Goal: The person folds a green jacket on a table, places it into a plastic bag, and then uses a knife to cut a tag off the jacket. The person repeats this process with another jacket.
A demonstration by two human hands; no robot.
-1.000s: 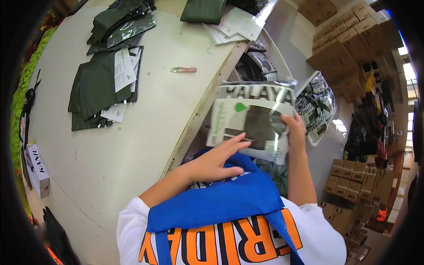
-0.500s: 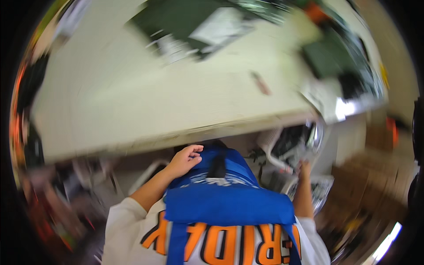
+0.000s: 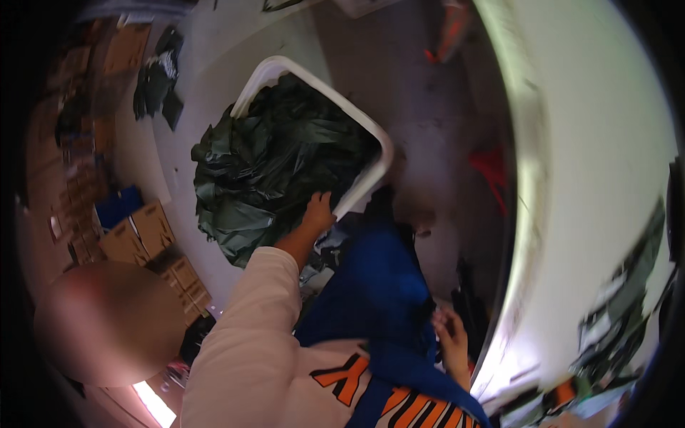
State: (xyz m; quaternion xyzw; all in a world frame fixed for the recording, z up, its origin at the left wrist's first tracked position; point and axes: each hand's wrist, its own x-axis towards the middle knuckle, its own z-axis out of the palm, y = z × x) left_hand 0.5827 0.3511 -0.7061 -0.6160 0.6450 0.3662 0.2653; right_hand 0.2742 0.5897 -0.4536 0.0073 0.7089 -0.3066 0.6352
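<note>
A white plastic bin (image 3: 277, 65) is heaped with crumpled dark green fabric (image 3: 285, 143), part of which spills over its left side. My left arm stretches forward, and my left hand (image 3: 318, 212) is closed at the bin's near rim, against the fabric; the fingertips are partly hard to make out. Beside my blue apron (image 3: 378, 285), close to the table edge, my right hand (image 3: 451, 341) hangs with loosely bent fingers apart and nothing visible in them.
A long pale table (image 3: 599, 178) runs along the right, bearing dark green pieces (image 3: 621, 285) at its far right side. Cardboard boxes (image 3: 151, 227) and a blue item (image 3: 118, 207) stand at left. More green fabric (image 3: 158, 82) lies at upper left. Another person's head (image 3: 107, 321) is close at lower left.
My view has swung left from the table to the floor and the fabric-filled bin. My left hand has moved from my apron to the bin; my right hand is now beside my apron.
</note>
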